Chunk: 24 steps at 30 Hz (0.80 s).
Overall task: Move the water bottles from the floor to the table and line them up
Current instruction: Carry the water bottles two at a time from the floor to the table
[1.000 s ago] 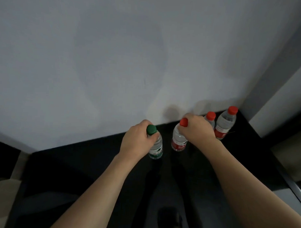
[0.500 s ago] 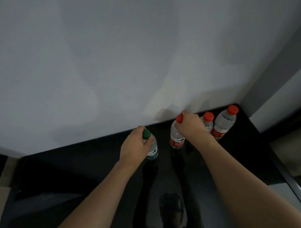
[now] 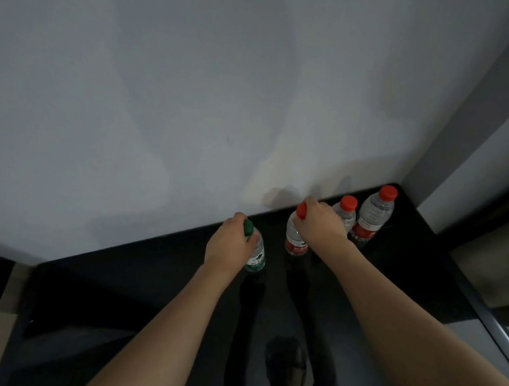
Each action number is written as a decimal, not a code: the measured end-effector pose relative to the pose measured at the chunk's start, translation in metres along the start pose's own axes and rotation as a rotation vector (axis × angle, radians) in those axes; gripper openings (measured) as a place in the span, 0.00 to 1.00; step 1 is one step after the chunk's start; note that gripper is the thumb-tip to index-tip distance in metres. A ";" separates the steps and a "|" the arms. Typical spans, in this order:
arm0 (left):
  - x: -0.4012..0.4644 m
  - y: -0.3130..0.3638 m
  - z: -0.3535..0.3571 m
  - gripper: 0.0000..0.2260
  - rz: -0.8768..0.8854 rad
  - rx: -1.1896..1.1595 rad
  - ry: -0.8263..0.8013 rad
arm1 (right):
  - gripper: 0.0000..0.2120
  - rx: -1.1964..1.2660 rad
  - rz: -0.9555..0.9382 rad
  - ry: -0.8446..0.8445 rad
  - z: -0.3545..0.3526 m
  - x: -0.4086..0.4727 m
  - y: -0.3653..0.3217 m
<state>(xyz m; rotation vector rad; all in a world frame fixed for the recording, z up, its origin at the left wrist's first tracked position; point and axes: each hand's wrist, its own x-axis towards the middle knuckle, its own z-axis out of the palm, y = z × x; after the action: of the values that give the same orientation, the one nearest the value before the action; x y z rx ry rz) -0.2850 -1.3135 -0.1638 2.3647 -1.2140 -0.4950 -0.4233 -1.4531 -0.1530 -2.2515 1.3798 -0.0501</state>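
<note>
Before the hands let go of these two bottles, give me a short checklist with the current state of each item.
1. Left hand grips the green-capped bottle near its cap: ok.
2. Right hand grips the red-capped bottle at its neck: ok.
3. Both held bottles upright: ok.
4. Both bottoms resting flat on the black table: cannot tell; the glossy top reflects them.
5. Held red-capped bottle in line with the two standing red-capped bottles, the middle and the far right: ok, roughly.
6. Even spacing in the row: not ok; the green-capped bottle stands further apart and nearer the person.
</note>
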 end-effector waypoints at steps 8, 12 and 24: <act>-0.017 0.000 -0.018 0.22 -0.061 0.077 -0.041 | 0.25 0.043 -0.066 0.076 -0.020 -0.035 -0.016; -0.038 -0.013 -0.032 0.31 -0.018 0.089 0.104 | 0.29 0.091 -0.272 0.145 -0.020 -0.055 -0.037; -0.156 -0.120 -0.117 0.23 -0.204 0.172 0.456 | 0.27 0.057 -0.716 -0.007 0.032 -0.133 -0.174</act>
<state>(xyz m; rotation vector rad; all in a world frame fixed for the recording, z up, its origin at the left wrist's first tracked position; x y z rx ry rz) -0.2321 -1.0972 -0.1109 2.5672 -0.8394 0.0979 -0.3356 -1.2645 -0.0772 -2.5692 0.4982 -0.3145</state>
